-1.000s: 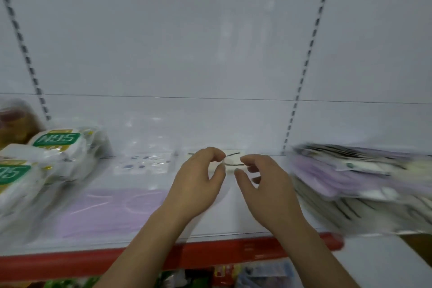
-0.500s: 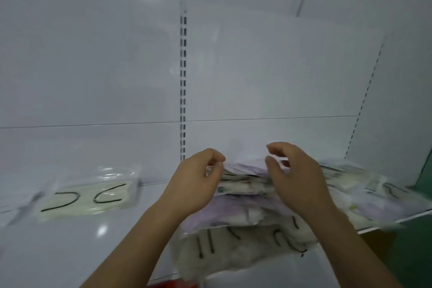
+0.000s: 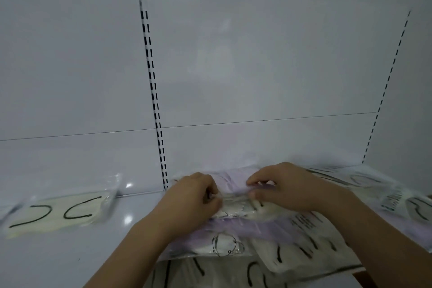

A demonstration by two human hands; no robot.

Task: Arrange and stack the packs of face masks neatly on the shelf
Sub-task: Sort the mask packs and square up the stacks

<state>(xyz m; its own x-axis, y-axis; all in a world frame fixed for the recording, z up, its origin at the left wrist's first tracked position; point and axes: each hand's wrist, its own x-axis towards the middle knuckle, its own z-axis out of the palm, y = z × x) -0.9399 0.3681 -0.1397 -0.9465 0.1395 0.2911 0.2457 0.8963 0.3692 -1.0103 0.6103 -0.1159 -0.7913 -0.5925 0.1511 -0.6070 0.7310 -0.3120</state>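
White metal shelving fills our view as we lean over the shelf [image 3: 131, 229], both hands sunk into a loose pile of face mask packs [image 3: 233, 236]. Our left hand [image 3: 194, 196] curls its fingers round the near edge of a clear plastic pack [image 3: 236, 206] at the top of the pile, and our right hand [image 3: 287, 188] pinches the same pack from the other side, thumb and fingers closed on the wrapper. Under it lie a lilac pack [image 3: 247, 227] and cream-coloured packs with black ear loops [image 3: 301, 248], fanned out unevenly and overhanging the front of the shelf. More packs [image 3: 397, 196] spread toward the right-hand end, near the back panel. Well apart on the left, a single cream pack [image 3: 58, 213] with black loops lies flat on the shelf, blurred. Behind the pile rises the slotted upright [image 3: 154, 100] of the shelving, with a second slotted strip [image 3: 385, 86] farther right.
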